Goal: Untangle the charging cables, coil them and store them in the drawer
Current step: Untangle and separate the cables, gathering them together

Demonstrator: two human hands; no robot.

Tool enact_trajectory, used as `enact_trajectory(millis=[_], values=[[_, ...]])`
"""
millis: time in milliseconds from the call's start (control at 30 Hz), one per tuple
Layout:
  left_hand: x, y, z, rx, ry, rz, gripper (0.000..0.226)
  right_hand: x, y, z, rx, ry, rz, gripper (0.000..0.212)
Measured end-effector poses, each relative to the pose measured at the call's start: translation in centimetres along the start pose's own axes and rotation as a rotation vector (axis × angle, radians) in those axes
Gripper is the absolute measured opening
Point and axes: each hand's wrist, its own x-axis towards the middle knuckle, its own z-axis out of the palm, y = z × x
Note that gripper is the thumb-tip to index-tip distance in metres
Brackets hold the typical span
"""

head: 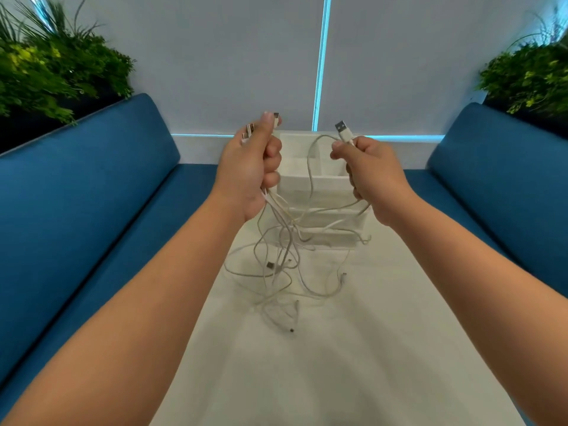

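Gripping a bunch of white cables (284, 241) in a closed fist, the left hand (250, 167) is raised above the table (338, 348), thumb pressed on top. Several plugs (249, 130) stick up out of the fist, one more by the thumb tip. The right hand (368, 176) is held level with it, a little apart, fingers curled round a single cable whose USB plug (341, 129) points upward just above the thumb and forefinger. From that hand the cable arcs left in a loop, then drops to join the others.

Below both hands the cables hang in a loose tangle, strands crossing one another between the wrists and trailing down onto the table. Their lower loops lie on the white surface, with small connector ends showing here and there; one dark-tipped end (291, 329) lies nearest the viewer.

Behind the hands, at the far end of the table, stands a white organizer (319, 192) with open compartments on top and drawer fronts beneath; whether any drawer is open cannot be told, since the cables and hands partly hide it.

Blue benches (92, 195) run along both sides of the table, with green plants (55, 72) behind their backrests. A pale wall with a lit blue strip (321, 56) closes the scene.
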Motion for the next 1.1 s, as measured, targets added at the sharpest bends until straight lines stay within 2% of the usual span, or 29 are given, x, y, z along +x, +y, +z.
enact_trajectory(millis=[133, 267, 333, 500, 567, 633, 700, 733, 800, 933, 1033, 1100], values=[[0.1, -0.2, 0.0, -0.074, -0.010, -0.036, 0.019, 0.1, 1.6, 0.2, -0.155, -0.024, 0.011, 0.010], [0.0, -1.4, -0.8, -0.128, 0.006, -0.108, 0.017, -0.5, 4.1, -0.3, -0.249, 0.010, 0.016, 0.032], [-0.2, -2.4, -1.2, -0.141, 0.007, -0.156, 0.017, -0.9, 5.6, -0.1, -0.293, -0.032, -0.014, 0.036], [-1.0, -4.5, -1.1, -0.123, -0.042, -0.235, 0.020, -1.7, 8.5, 1.4, -0.461, -0.322, 0.046, 0.013], [-1.2, -4.8, -1.0, -0.124, -0.064, -0.238, 0.016, -2.1, 8.1, 1.6, -0.377, -0.370, 0.071, 0.012], [-1.3, -5.1, -0.7, -0.145, -0.068, -0.244, 0.017, -2.7, 6.7, 1.7, -0.225, -0.500, 0.095, 0.014], [-1.3, -5.5, -0.4, -0.224, -0.068, -0.274, 0.030, -3.4, 5.4, 2.0, -0.188, -0.641, 0.062, 0.005], [-1.3, -5.7, -0.3, -0.285, -0.084, -0.295, 0.039, -3.7, 5.1, 2.4, -0.259, -0.671, 0.003, 0.013], [-1.2, -6.2, -0.1, -0.405, -0.145, -0.308, 0.058, -4.0, 5.5, 3.2, -0.422, -0.596, -0.117, 0.023], [-1.2, -7.0, -0.5, -0.463, -0.191, -0.267, 0.087, -3.8, 7.6, 3.8, -0.449, -0.590, -0.155, 0.036], [-1.4, -7.3, -0.4, -0.382, -0.221, -0.246, 0.080, -3.9, 8.2, 3.5, -0.505, -0.570, -0.131, 0.041], [-1.6, -7.4, -0.3, -0.282, -0.232, -0.223, 0.054, -3.8, 8.6, 3.3, -0.538, -0.542, -0.102, 0.039]])
